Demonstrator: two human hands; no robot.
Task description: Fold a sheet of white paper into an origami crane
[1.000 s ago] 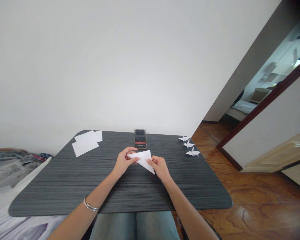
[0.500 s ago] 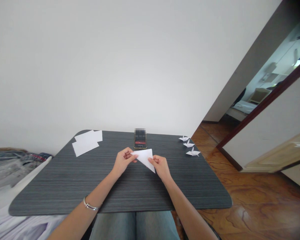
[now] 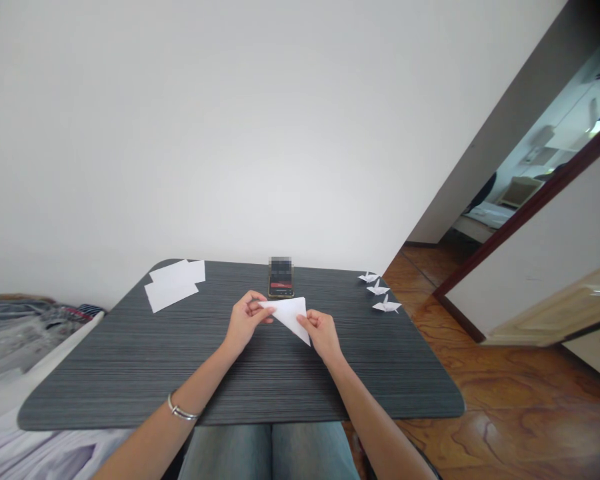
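Note:
A white paper folded into a triangle (image 3: 290, 313) is held just above the dark striped table (image 3: 130, 373). My left hand (image 3: 244, 321) pinches its left corner with thumb and fingers closed. My right hand (image 3: 324, 333) pinches the lower right edge, fingers curled. A silver bracelet (image 3: 181, 410) sits on my left wrist.
A phone (image 3: 281, 279) stands propped at the table's far edge. White paper sheets (image 3: 173, 283) lie at the far left corner. Three folded paper cranes (image 3: 379, 290) line the far right edge. Clothes are piled left of the table; wooden floor and an open doorway lie right.
The folded triangle has been lifted slightly and drawn up between both hands; both pinches shifted a little along its edges.

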